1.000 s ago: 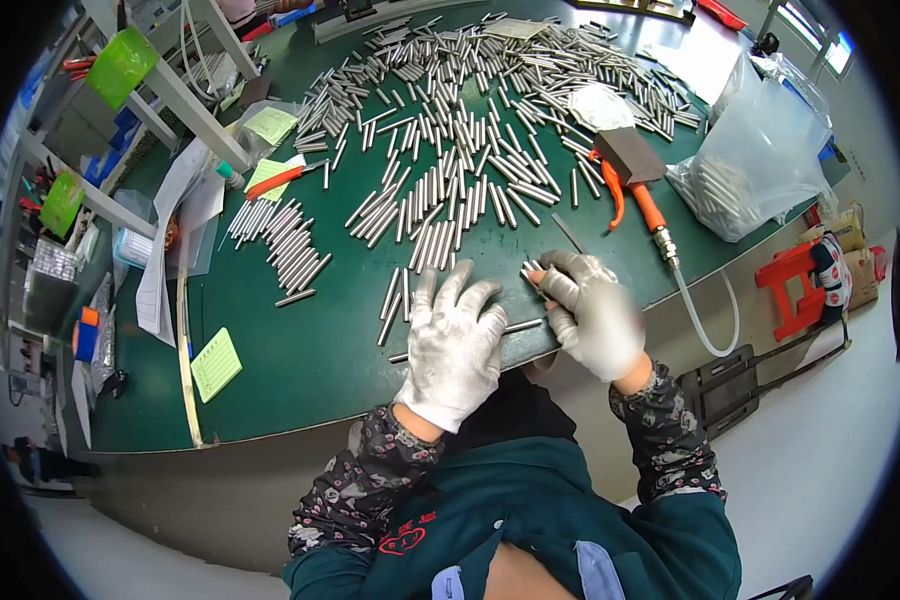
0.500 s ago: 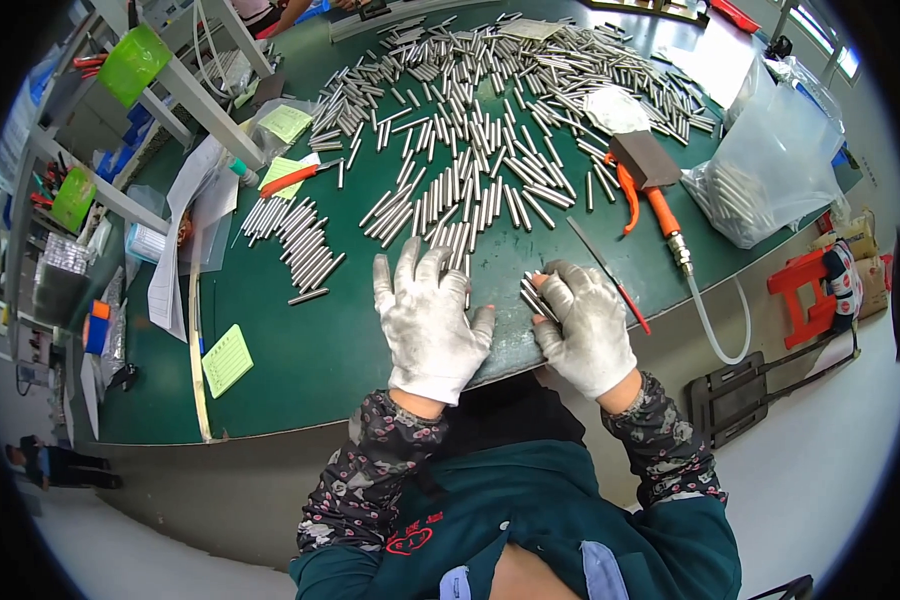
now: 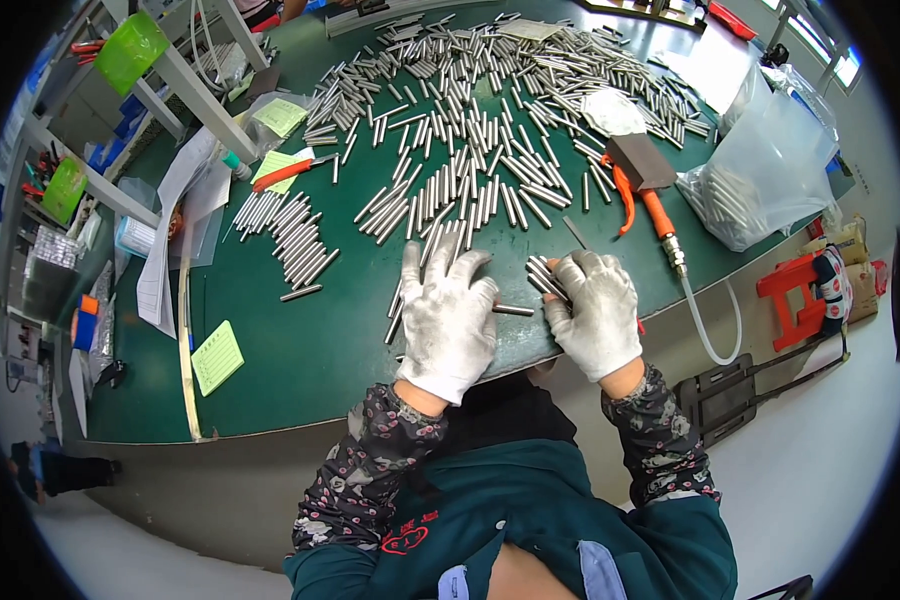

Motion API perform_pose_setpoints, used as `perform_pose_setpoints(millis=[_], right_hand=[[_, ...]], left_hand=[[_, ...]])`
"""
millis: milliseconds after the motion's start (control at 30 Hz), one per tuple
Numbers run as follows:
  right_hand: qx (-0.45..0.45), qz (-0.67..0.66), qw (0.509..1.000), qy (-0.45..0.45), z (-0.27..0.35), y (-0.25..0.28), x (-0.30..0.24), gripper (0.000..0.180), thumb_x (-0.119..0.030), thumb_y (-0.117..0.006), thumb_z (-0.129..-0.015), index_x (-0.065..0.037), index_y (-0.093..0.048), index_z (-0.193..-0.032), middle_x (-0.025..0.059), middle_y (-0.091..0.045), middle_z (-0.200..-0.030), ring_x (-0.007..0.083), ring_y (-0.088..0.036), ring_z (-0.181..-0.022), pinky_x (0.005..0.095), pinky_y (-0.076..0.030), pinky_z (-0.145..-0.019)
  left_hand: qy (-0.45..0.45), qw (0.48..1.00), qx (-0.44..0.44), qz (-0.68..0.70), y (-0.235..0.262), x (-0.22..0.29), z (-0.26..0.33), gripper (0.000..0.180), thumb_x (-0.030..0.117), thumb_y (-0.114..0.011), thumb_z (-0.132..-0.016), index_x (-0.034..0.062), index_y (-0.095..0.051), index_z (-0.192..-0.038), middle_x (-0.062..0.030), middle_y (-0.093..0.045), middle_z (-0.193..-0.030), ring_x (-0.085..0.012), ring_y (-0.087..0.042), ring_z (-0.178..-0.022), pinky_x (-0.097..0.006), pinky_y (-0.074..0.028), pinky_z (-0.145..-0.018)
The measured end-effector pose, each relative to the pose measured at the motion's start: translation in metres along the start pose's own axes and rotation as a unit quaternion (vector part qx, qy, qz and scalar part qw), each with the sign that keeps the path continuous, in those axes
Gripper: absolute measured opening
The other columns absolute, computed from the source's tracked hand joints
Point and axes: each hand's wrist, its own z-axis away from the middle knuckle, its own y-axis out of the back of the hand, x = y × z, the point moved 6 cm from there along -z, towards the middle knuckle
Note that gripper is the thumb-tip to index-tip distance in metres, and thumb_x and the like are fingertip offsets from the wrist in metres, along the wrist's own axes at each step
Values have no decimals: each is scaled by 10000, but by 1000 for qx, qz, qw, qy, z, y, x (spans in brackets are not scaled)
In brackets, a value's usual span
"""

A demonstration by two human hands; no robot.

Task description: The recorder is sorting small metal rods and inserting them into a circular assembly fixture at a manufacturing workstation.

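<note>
My left hand (image 3: 448, 320), in a white glove with greyed fingers, lies with fingers spread over short metal rods at the near ends of the loose rows. One metal rod (image 3: 515, 310) sticks out beside its thumb, pointing right; others lie along its left side. My right hand (image 3: 598, 315), gloved too, has thumb and fingers curled round a small bunch of metal rods (image 3: 542, 278) close to the table's front edge. A thin file (image 3: 575, 233) runs partly hidden behind the right hand.
Many loose rods (image 3: 450, 185) cover the green table (image 3: 290, 370). An orange air gun (image 3: 657, 212) with a hose and a dark block lie right, near a plastic bag of rods (image 3: 740, 200). An orange-handled knife (image 3: 285, 174), a rod group (image 3: 300, 250) and paper slips lie left.
My left hand has shifted right and its fingers have spread differently; a rod now lies crosswise by its thumb. The right hand has moved slightly right, covering more of the file.
</note>
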Motion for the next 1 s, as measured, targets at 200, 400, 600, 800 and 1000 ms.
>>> perform_pose_setpoints(millis=[200,400,600,800,1000], right_hand=[[-28,-35,998,38,3,-2,-14,353,-207,-655,-673,-69,-604,-994,96,-562,-915,278,-529,-884,388,-437,-760],[-58,-27,997,42,5,-2,-29,402,-256,-675,-661,-68,-588,-1006,93,-536,-966,270,-519,-901,392,-440,-756],[-81,-30,996,10,1,-9,-34,412,-218,-662,-672,-57,-585,-1044,138,-538,-975,310,-522,-892,402,-448,-762],[-102,-130,986,37,-1,-14,-52,474,-238,-676,-669,-50,-565,-1090,176,-529,-1048,332,-530,-951,382,-456,-784],[-70,-63,971,219,-7,-16,-63,616,-461,-641,-651,-107,-548,-1146,142,-491,-1193,322,-432,-1122,456,-329,-927]], left_hand=[[-48,998,33,27,-1,8,-2,146,93,-616,-662,100,-627,-807,-53,-540,-1121,-284,-418,-1173,-520,-204,-1045],[45,989,139,18,54,-31,14,293,18,-658,-638,64,-565,-912,-105,-549,-1121,-297,-502,-1090,-416,-380,-953],[88,994,59,-19,54,-46,56,344,132,-727,-615,46,-590,-918,-87,-570,-964,-273,-523,-914,-373,-434,-801],[75,997,10,9,38,-31,42,505,242,-761,-559,62,-595,-1001,-104,-552,-1042,-296,-506,-987,-406,-412,-845],[22,999,-28,0,30,-36,44,586,293,-758,-579,53,-578,-1082,-132,-523,-1117,-326,-495,-1030,-425,-410,-870]])
